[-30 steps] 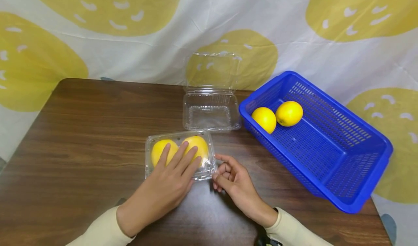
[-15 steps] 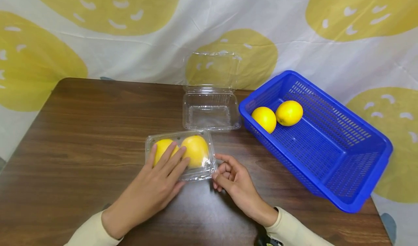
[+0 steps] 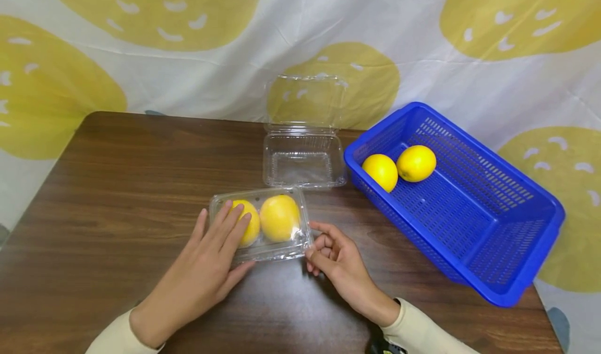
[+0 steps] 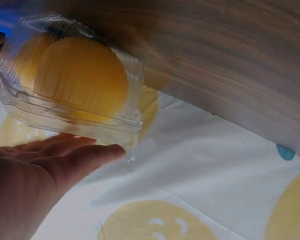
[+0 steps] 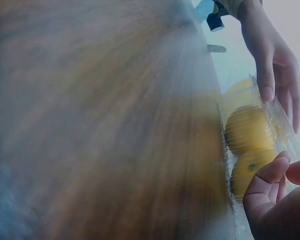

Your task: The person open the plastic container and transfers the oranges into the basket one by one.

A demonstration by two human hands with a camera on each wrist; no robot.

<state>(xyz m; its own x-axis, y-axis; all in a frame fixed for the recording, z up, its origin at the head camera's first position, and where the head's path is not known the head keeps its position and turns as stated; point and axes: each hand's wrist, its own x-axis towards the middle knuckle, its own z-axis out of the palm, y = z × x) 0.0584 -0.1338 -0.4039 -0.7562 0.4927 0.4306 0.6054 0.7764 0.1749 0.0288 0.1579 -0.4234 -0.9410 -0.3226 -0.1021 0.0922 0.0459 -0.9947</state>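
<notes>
Clear plastic clamshell (image 3: 281, 253) with lowered lid (image 3: 256, 197) over two yellow fruits (image 3: 280, 217), left of blue basket (image 3: 457, 208). Left hand (image 3: 199, 269), straight-fingered across lid end farthest from basket, grasping nothing. Right hand (image 3: 345, 270) on basket side of clamshell, apparently pinching its corner. Full latching of rim: cannot tell. Likeliest trouble: sprung lid, from uneven pressure along rim. Also possible: bruised fruits from excess force; knock to open container (image 3: 302, 168), just beside basket, from sideways slip of clamshell.

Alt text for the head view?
Left hand lies over a lidded clear box holding two yellow fruits; right hand holds its right edge. Behind on the brown table is an open clear box; to the right, a blue basket holds two more fruits.
</notes>
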